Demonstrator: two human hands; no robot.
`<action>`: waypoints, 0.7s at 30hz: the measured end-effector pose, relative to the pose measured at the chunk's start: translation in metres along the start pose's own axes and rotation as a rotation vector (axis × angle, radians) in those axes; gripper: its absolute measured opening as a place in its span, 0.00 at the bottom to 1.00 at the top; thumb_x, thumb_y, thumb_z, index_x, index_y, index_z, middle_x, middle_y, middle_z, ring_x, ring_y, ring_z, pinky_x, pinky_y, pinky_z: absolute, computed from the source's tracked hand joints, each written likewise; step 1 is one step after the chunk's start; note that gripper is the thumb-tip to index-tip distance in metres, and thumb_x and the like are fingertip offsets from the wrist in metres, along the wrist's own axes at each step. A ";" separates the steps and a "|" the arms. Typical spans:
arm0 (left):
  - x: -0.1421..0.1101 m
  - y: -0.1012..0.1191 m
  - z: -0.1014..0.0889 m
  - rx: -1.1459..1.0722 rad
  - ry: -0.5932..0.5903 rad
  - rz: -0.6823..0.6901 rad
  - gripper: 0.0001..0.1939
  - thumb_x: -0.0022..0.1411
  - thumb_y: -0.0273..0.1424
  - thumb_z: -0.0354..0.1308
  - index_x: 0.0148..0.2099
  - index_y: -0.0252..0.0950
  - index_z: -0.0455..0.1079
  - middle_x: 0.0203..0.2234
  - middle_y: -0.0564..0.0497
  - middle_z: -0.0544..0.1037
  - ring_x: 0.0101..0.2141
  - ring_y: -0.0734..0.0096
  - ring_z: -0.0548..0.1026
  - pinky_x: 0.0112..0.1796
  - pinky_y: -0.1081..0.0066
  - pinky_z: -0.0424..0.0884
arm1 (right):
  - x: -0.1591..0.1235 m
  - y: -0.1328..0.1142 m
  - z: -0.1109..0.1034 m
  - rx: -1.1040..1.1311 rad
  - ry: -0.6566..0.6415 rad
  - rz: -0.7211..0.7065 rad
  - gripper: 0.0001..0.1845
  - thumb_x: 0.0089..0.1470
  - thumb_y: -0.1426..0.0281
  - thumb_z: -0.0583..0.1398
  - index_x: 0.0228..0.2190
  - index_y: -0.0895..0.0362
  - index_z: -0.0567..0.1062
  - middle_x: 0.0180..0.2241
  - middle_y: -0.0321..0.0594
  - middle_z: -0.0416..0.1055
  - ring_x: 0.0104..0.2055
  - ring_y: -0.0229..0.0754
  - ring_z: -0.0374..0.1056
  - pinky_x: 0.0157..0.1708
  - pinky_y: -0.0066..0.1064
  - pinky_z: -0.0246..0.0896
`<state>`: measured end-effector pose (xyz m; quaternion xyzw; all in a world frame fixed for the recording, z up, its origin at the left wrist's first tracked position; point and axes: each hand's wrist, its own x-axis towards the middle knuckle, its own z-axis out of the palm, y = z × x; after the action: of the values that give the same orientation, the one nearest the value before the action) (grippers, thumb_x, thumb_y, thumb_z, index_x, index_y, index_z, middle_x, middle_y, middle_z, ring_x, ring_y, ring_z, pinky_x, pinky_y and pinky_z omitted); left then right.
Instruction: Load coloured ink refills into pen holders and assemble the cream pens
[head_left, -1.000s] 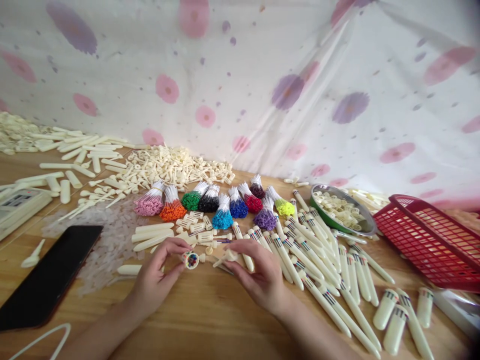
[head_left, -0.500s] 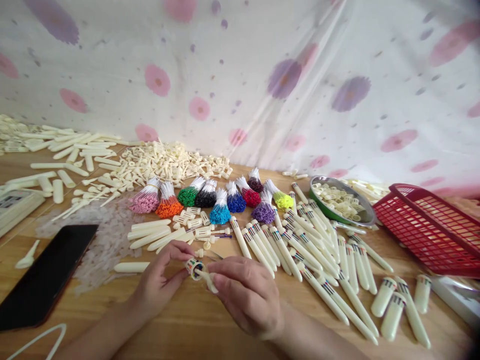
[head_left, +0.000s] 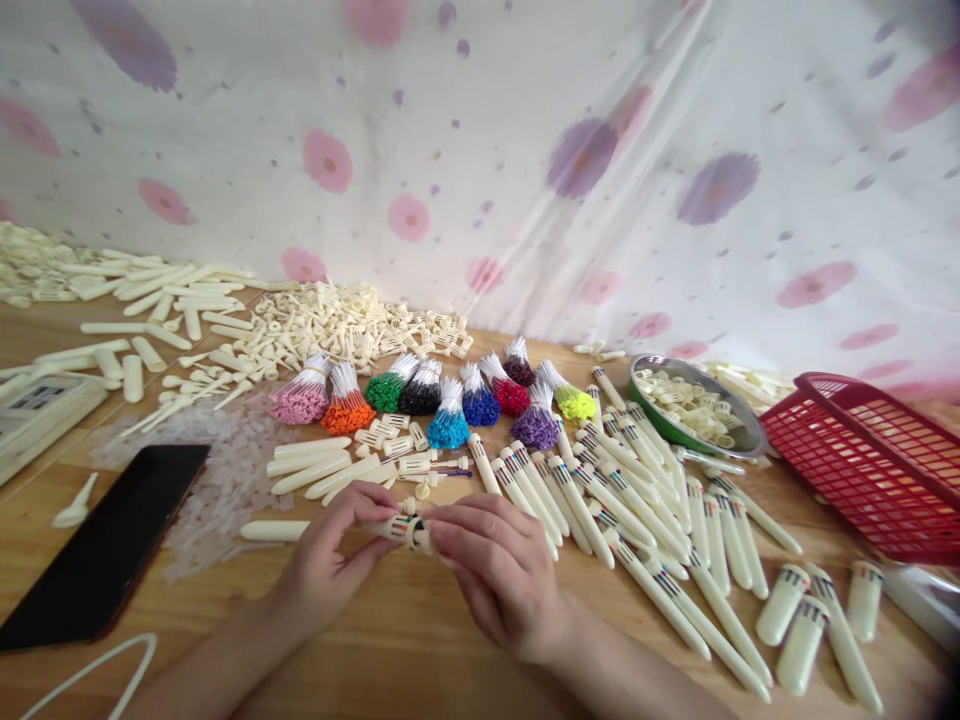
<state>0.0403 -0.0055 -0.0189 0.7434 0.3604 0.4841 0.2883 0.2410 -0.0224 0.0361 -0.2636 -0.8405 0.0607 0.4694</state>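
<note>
My left hand (head_left: 330, 560) grips a cream multicolour pen barrel (head_left: 399, 529) between thumb and fingers, coloured sliders showing in its slots. It lies sideways, its end pointing right. My right hand (head_left: 495, 570) pinches a small cream plug (head_left: 422, 541) at that end; fingers hide most of it, so how deep it sits I cannot tell. Just beyond lie a small cream cap piece (head_left: 422, 491), slotted cream collars (head_left: 382, 433) and plain cream barrels (head_left: 309, 465). Behind them stand bundles of refills with coloured ends, such as blue (head_left: 480, 404) and orange (head_left: 348, 412).
Many multicolour pens (head_left: 630, 490) cover the right side. Farther right are a metal bowl (head_left: 752, 430) of cream parts and a red basket (head_left: 847, 470). On the left lie a black phone (head_left: 105, 545), clear sleeves (head_left: 214, 500) and heaped cream parts (head_left: 337, 325).
My right hand has moved left, bringing the plug into the barrel's open end. The barrel has turned from facing me with its coloured inside showing to lying sideways.
</note>
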 end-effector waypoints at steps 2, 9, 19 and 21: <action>0.000 0.000 -0.001 0.026 -0.013 0.010 0.09 0.56 0.21 0.56 0.38 0.39 0.65 0.33 0.50 0.72 0.36 0.69 0.73 0.37 0.70 0.71 | -0.001 0.003 0.000 0.009 0.008 0.045 0.15 0.53 0.81 0.55 0.44 0.59 0.66 0.37 0.46 0.74 0.38 0.41 0.68 0.38 0.34 0.67; -0.002 0.002 -0.003 0.128 -0.082 0.069 0.11 0.58 0.23 0.55 0.43 0.40 0.64 0.36 0.48 0.75 0.39 0.67 0.75 0.39 0.70 0.72 | 0.000 0.008 0.001 -0.177 -0.074 0.153 0.06 0.58 0.73 0.52 0.29 0.57 0.66 0.26 0.41 0.68 0.29 0.40 0.61 0.27 0.29 0.60; -0.004 0.003 0.003 0.394 -0.073 0.219 0.09 0.59 0.26 0.54 0.43 0.39 0.65 0.32 0.49 0.80 0.35 0.66 0.78 0.36 0.70 0.73 | -0.006 0.016 0.017 -0.010 -0.204 0.575 0.17 0.61 0.69 0.44 0.20 0.54 0.54 0.17 0.31 0.55 0.18 0.33 0.50 0.20 0.26 0.45; -0.001 0.006 0.004 0.458 -0.059 0.259 0.08 0.59 0.24 0.52 0.41 0.38 0.66 0.31 0.48 0.80 0.33 0.66 0.78 0.35 0.71 0.73 | -0.009 0.017 0.023 0.066 -0.210 0.697 0.17 0.61 0.67 0.43 0.20 0.54 0.55 0.17 0.31 0.55 0.18 0.33 0.50 0.19 0.26 0.45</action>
<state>0.0454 -0.0102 -0.0158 0.8430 0.3537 0.4010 0.0584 0.2326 -0.0094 0.0104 -0.5113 -0.7413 0.2710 0.3401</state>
